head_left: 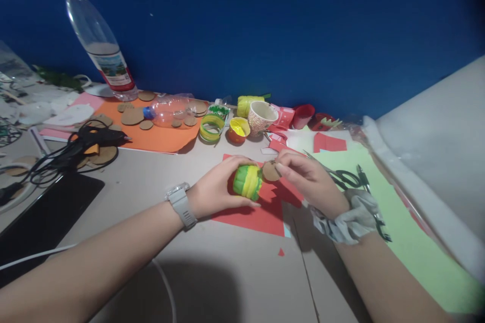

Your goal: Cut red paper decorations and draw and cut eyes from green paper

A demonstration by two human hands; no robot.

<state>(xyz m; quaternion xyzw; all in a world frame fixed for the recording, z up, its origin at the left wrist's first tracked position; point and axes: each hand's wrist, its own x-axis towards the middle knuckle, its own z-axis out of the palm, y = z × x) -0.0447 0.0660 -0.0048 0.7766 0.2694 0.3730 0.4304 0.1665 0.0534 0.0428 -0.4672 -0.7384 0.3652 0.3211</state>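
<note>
My left hand [217, 186], with a grey watch [182, 204] on its wrist, is wrapped round a small green and yellow striped cup [248, 182] lying on its side. Between thumb and fingers of my right hand [308, 181] is a round brown cardboard disc [271, 171]. The disc is close to the cup's right end; whether the two touch I cannot tell. Beneath both lies a sheet of red paper [250, 220]. A grey scrunchie [350, 217] circles my right wrist.
A glue gun [100, 137], its cable and a black phone [56, 209] lie at left. Behind stand a tall bottle [96, 35] and a patterned cup [262, 117]. Scissors [346, 178] and a pen [362, 177] lie on green paper [409, 242] at right.
</note>
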